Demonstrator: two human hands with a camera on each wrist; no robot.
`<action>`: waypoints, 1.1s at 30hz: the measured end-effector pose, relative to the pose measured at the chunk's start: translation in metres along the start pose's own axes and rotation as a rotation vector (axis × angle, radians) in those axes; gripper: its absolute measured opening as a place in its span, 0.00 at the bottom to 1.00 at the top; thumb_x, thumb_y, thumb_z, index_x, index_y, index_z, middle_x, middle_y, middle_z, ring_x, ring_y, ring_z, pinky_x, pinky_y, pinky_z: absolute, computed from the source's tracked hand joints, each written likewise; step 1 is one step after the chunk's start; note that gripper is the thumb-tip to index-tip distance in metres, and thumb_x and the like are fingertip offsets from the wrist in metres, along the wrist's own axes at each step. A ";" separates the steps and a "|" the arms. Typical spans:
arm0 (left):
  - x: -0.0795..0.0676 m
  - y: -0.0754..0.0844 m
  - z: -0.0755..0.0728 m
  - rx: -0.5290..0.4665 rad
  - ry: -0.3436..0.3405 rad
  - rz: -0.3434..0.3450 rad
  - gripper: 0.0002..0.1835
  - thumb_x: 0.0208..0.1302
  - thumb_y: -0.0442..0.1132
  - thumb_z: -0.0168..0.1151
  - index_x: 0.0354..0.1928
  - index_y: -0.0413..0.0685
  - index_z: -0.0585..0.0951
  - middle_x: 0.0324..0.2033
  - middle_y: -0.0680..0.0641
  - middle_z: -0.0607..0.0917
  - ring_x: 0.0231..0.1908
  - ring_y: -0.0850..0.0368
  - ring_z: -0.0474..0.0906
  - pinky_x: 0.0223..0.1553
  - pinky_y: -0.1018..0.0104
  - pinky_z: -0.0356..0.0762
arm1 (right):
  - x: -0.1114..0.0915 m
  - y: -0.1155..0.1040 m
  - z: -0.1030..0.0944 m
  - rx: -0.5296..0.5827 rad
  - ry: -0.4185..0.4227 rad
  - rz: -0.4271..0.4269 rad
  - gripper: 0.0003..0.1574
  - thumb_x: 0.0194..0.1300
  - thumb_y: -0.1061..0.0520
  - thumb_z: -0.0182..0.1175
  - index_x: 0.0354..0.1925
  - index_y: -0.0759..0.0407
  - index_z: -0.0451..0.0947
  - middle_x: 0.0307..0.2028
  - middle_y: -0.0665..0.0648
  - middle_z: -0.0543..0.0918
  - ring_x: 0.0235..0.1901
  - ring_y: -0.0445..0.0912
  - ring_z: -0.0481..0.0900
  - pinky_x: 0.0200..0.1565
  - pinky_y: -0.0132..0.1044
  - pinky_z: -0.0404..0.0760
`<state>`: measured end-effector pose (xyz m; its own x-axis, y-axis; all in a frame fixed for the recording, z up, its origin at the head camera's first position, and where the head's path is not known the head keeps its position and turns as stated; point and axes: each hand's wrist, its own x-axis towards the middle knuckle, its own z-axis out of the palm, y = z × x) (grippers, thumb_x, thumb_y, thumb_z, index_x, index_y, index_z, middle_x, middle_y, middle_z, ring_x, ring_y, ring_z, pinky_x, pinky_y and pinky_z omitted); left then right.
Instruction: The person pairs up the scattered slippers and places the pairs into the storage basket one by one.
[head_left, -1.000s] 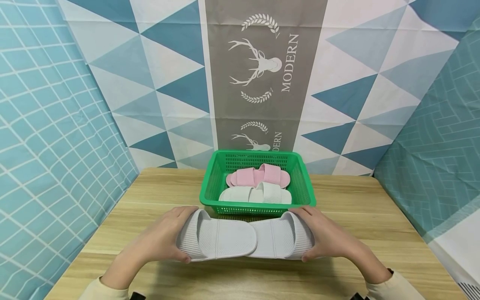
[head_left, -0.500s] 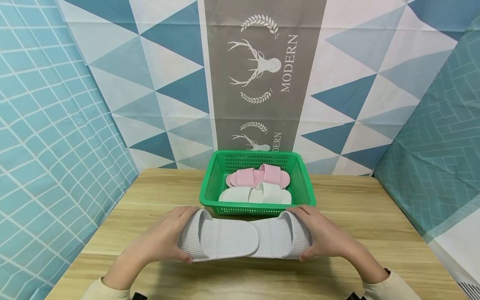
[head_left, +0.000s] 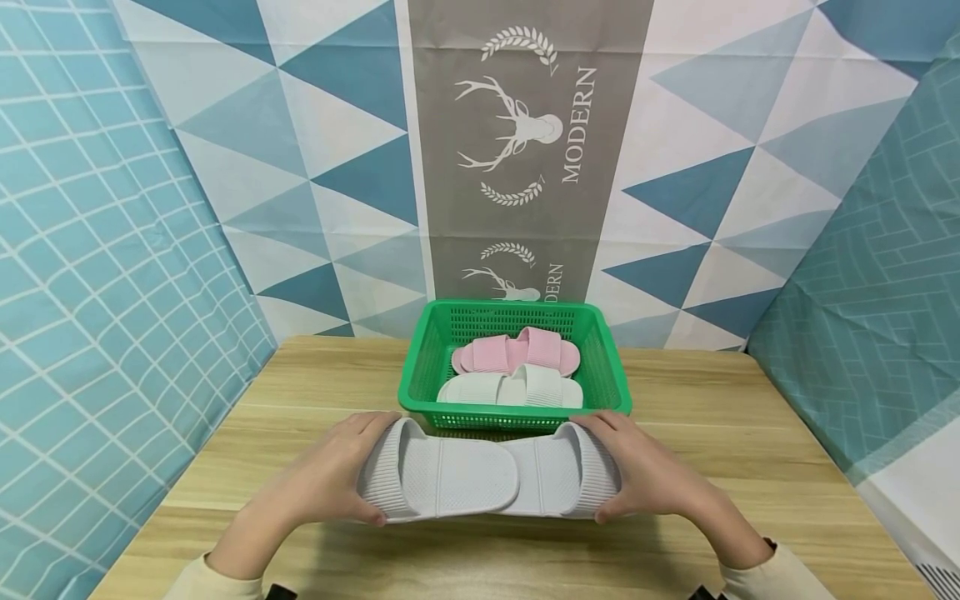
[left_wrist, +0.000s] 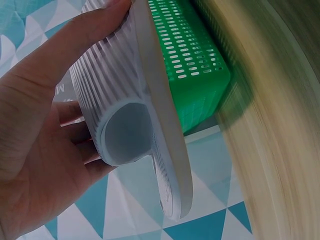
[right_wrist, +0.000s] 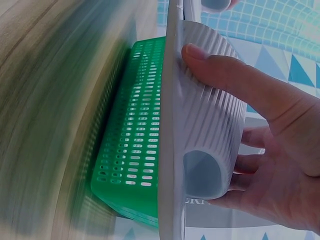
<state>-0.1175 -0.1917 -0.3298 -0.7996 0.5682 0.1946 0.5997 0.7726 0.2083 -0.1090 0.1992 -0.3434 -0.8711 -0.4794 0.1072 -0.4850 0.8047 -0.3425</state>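
Observation:
My left hand (head_left: 337, 471) grips a light grey slipper (head_left: 468, 479) round its ribbed strap, thumb on the near side and fingers on the far side. The matching grey slipper (head_left: 528, 471) is held the same way by my right hand (head_left: 641, 467). Their heel ends meet in the middle, the left one lapping over the right. Both are held above the table, just in front of a green basket (head_left: 626, 392). In the left wrist view the strap (left_wrist: 112, 70) is curved under the thumb; in the right wrist view the thumb presses the other strap (right_wrist: 210, 115).
Inside the basket lie pink slippers (head_left: 491, 354) at the back and white slippers (head_left: 543, 387) in front. The basket stands on a wooden table (head_left: 697, 396) near the patterned back wall (head_left: 315, 133). Tile-patterned sheets (head_left: 97, 250) hang at the sides.
Both hands, each still holding its grey slipper, have drawn very slightly closer together, so the slippers overlap a bit more. The basket and its slippers have not moved.

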 end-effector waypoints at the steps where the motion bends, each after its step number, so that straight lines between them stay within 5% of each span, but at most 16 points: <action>1: 0.000 0.000 0.000 0.001 0.000 0.000 0.61 0.19 0.52 0.84 0.63 0.35 0.67 0.55 0.42 0.78 0.57 0.45 0.74 0.58 0.48 0.75 | 0.000 0.000 0.000 -0.002 0.001 -0.004 0.67 0.24 0.46 0.84 0.65 0.57 0.65 0.57 0.54 0.73 0.53 0.48 0.72 0.48 0.47 0.81; 33: 0.006 0.002 0.001 -0.009 -0.007 0.016 0.61 0.20 0.52 0.84 0.64 0.41 0.67 0.56 0.46 0.78 0.57 0.49 0.74 0.58 0.50 0.76 | 0.003 -0.004 0.003 -0.012 0.014 -0.034 0.67 0.25 0.44 0.83 0.65 0.57 0.65 0.58 0.56 0.72 0.55 0.49 0.71 0.48 0.47 0.81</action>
<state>-0.1212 -0.1861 -0.3294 -0.7899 0.5825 0.1915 0.6128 0.7609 0.2133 -0.1096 0.1931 -0.3449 -0.8549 -0.5019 0.1313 -0.5153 0.7921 -0.3272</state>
